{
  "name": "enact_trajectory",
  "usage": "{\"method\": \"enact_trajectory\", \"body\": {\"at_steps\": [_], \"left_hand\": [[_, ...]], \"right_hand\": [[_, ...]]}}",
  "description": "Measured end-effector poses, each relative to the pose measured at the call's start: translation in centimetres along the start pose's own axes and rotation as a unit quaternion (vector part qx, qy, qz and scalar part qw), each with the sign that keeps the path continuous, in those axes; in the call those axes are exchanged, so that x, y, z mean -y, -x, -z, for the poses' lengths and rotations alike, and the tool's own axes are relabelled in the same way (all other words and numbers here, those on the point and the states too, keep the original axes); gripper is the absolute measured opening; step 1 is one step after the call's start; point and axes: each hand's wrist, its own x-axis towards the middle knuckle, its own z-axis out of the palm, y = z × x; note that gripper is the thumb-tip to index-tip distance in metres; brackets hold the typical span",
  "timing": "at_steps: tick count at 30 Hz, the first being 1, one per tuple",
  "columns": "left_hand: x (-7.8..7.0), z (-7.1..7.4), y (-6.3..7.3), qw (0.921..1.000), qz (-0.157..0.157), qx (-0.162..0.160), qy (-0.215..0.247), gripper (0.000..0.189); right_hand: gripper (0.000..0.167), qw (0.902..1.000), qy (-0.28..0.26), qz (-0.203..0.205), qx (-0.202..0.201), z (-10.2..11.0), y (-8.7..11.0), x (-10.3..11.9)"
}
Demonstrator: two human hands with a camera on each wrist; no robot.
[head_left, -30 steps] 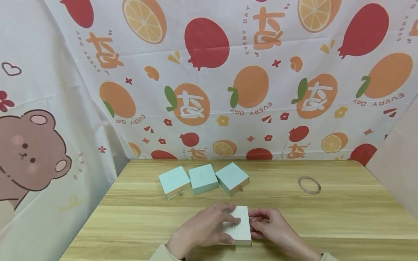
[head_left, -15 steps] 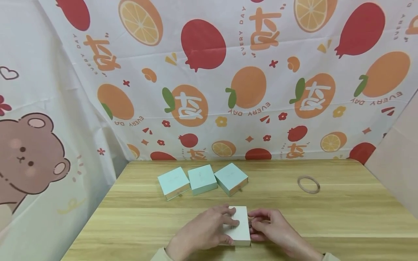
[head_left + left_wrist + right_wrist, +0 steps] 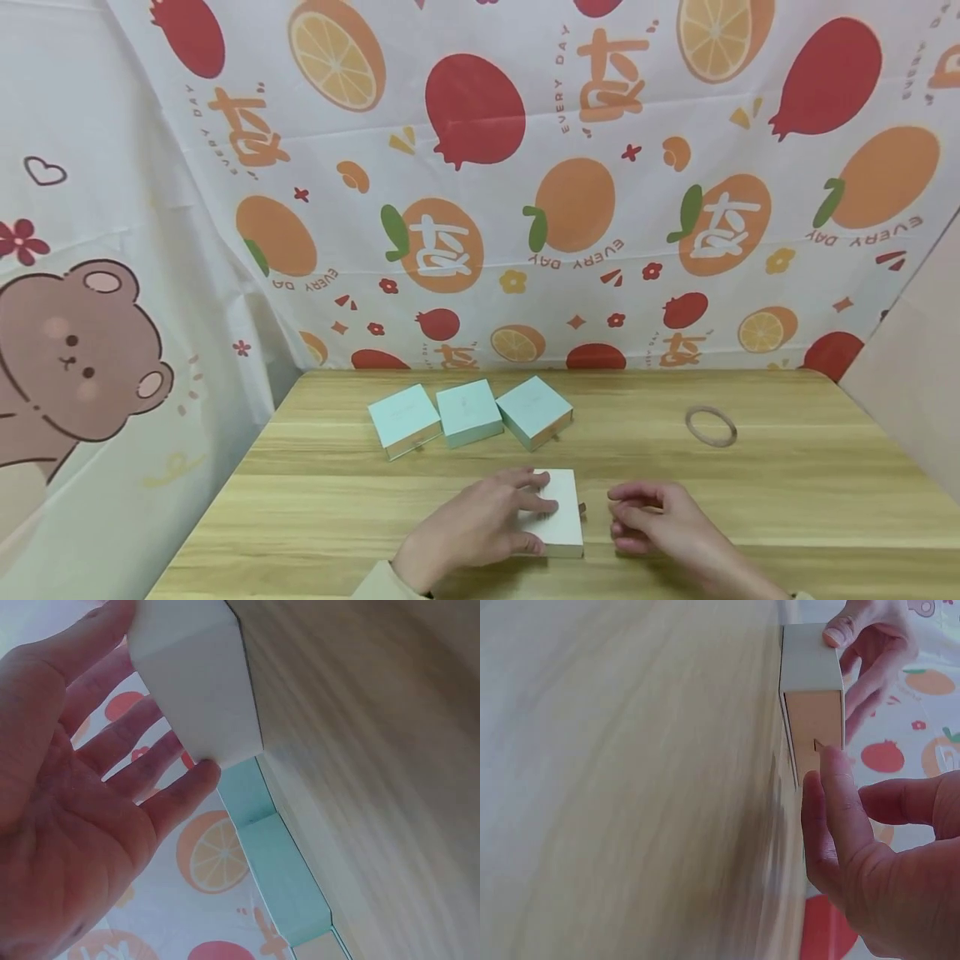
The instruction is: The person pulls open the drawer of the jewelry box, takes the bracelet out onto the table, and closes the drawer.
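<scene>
The white box (image 3: 564, 525) lies flat on the table (image 3: 795, 492), well in from its far edge and roughly midway between its left and right edges. The left hand (image 3: 480, 518) rests over it with fingers spread across the top and the thumb at the side nearest the person; how firmly it presses, I cannot tell. A small brown tab (image 3: 582, 508) sticks out of the box's peach right end. Just beside that end, apart from it, the right hand (image 3: 667, 521) is loosely bent and holds nothing. Three teal boxes (image 3: 469, 403) stand close together near the table's far edge, left of its middle. A brown ring (image 3: 688, 422) lies toward the far right corner. Fruit-print cloth (image 3: 570, 292) hangs beyond the far edge.
</scene>
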Motion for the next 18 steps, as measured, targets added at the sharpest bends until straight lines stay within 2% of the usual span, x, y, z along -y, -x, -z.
{"method": "enact_trajectory", "body": {"at_steps": [7, 9, 14, 18], "left_hand": [[-0.2, -0.2, -1.5, 0.9998, -0.011, -0.009, -0.01, 0.045], [-0.3, -0.3, -1.8, 0.9999, -0.007, -0.008, -0.01, 0.045], [-0.5, -0.4, -1.8, 1.0, 0.002, 0.001, -0.007, 0.044], [-0.3, -0.4, -1.3, 0.9999, -0.01, -0.007, -0.005, 0.041]], "right_hand": [[0.043, 0.9996, 0.015, 0.023, -0.002, 2.2, 0.4, 0.0], [0.042, 0.9996, 0.018, 0.019, -0.005, 2.5, 0.4, 0.0], [0.04, 0.9997, 0.018, 0.013, -0.011, 2.7, 0.6, -0.3], [0.041, 0.9997, 0.017, 0.004, -0.019, 2.7, 0.8, -0.7]]}}
